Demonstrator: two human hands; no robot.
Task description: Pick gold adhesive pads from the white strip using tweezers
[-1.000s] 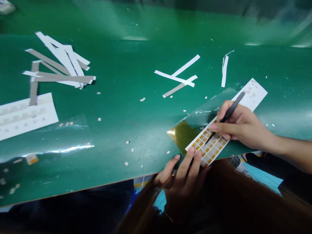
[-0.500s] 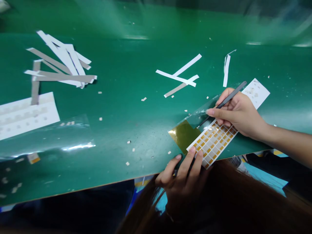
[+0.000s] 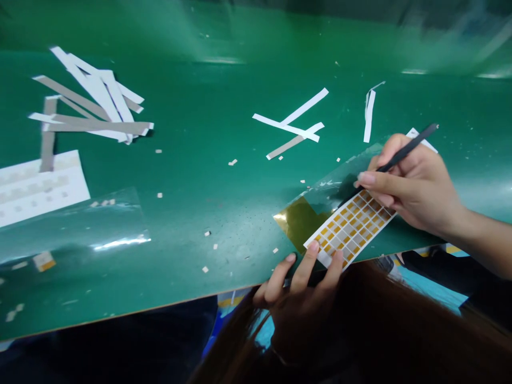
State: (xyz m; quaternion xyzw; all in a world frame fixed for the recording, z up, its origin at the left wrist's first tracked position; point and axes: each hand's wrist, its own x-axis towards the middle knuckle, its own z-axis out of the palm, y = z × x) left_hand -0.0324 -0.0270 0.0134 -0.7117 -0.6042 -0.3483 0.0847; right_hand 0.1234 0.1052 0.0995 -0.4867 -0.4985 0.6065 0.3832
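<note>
My right hand (image 3: 420, 186) holds dark tweezers (image 3: 412, 144) like a pen. Their tip points down-left by the upper edge of a white sheet with a grid of small amber-coloured pieces (image 3: 350, 232), and cannot be made out clearly. The hand covers the sheet's right part; a white far corner (image 3: 416, 133) shows beyond it. My left hand (image 3: 304, 282) has its fingers spread, two fingertips resting on the sheet's near-left end and another on the table beside it. Under the sheet's left side lies an amber film (image 3: 298, 224), next to a clear film (image 3: 344, 170).
A pile of white and grey strips (image 3: 96, 106) lies at the left, above a white sheet (image 3: 60, 186) and another clear film (image 3: 124, 224). More strips (image 3: 292, 128) lie mid-table. Small pale scraps (image 3: 207, 233) are scattered about. The green table's front edge (image 3: 160, 306) runs below.
My right hand has moved right and slightly up with the tweezers, whose tip has left the amber film's corner. One left finger has shifted right along the sheet's end.
</note>
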